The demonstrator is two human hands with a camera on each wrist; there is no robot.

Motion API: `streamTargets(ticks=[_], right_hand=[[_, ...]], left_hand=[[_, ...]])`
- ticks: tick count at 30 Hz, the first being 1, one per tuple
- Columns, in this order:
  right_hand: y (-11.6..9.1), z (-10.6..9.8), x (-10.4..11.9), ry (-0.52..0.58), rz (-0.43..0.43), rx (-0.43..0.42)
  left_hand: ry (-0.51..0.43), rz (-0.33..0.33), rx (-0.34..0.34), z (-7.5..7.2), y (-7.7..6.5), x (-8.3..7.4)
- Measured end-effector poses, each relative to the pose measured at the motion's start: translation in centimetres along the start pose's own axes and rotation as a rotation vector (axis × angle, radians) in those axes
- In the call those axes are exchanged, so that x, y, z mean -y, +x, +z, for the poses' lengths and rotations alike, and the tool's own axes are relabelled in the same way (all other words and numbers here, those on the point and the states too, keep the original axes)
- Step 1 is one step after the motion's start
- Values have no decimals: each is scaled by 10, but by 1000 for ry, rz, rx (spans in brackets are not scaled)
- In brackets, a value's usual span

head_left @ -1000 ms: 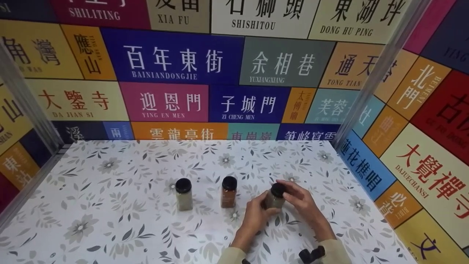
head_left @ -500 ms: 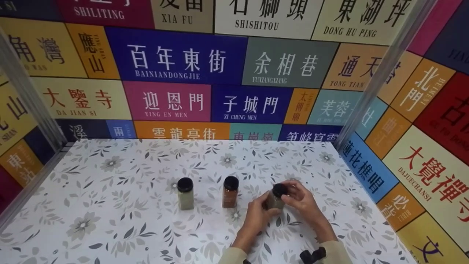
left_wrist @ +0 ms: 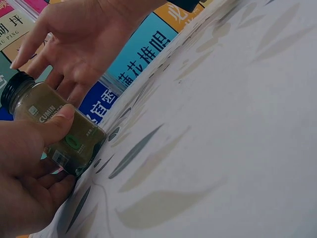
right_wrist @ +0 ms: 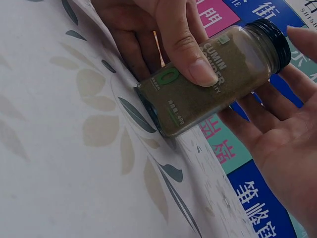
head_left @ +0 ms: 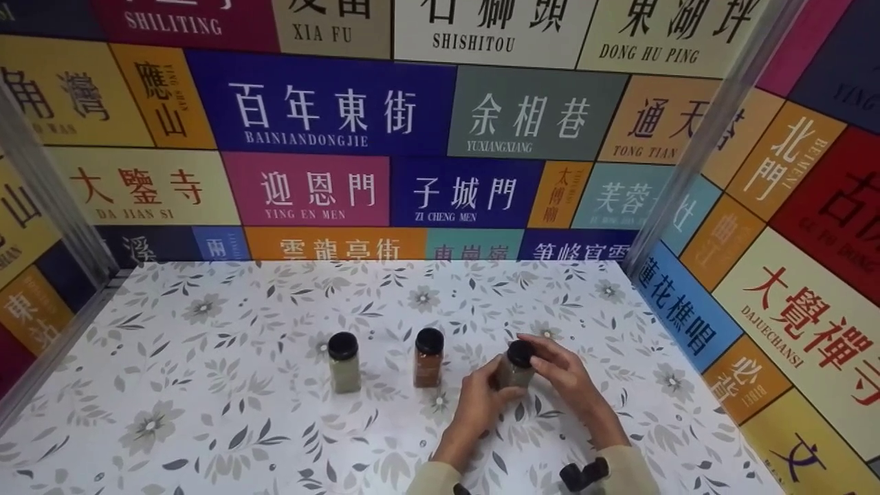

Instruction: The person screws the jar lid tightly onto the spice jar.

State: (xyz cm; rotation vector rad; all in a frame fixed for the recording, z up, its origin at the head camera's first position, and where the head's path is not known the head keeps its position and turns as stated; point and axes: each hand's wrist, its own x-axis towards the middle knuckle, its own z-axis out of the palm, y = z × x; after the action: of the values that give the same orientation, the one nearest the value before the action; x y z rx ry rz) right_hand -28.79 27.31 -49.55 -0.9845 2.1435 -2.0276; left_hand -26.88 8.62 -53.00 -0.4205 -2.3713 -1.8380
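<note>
In the head view my left hand (head_left: pixel 478 399) grips a square glass jar of cumin powder (head_left: pixel 515 375) low around its body, its thumb across the label in the right wrist view. The jar stands on the table with its black lid (right_wrist: pixel 270 45) on. My right hand (head_left: pixel 567 378) is spread around the lid, fingers behind the jar's neck and lid. A small gap shows between its thumb and the lid in the right wrist view. To the left stand a jar of reddish-brown powder (head_left: pixel 427 368) and a jar of pale green powder (head_left: pixel 345 375), both with black lids.
A white cloth with grey leaves and flowers covers the table (head_left: pixel 240 330). Panels of coloured signs (head_left: pixel 323 103) rise behind it and at both sides. Metal posts (head_left: pixel 694 165) stand at the back corners. A black device (head_left: pixel 584 474) sits by the right sleeve.
My right fingers draw around the lid toward the right, then reach forward past it again. The left hand keeps its hold, and the other jars stay put. The head view shifts slightly.
</note>
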Motion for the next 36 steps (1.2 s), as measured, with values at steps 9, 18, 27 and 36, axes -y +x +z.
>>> streamTargets(ticks=[9, 18, 27, 36], right_hand=[[0, 3, -3, -34, 7, -81], [-1, 5, 0, -48, 201, -156], [-1, 2, 1, -53, 84, -49], [-1, 2, 0, -85, 85, -85]], left_hand=[[11, 5, -10, 2, -1, 0], [25, 1, -2, 0, -2, 0], [19, -7, 8, 0, -1, -1], [6, 4, 1, 1, 0, -1]])
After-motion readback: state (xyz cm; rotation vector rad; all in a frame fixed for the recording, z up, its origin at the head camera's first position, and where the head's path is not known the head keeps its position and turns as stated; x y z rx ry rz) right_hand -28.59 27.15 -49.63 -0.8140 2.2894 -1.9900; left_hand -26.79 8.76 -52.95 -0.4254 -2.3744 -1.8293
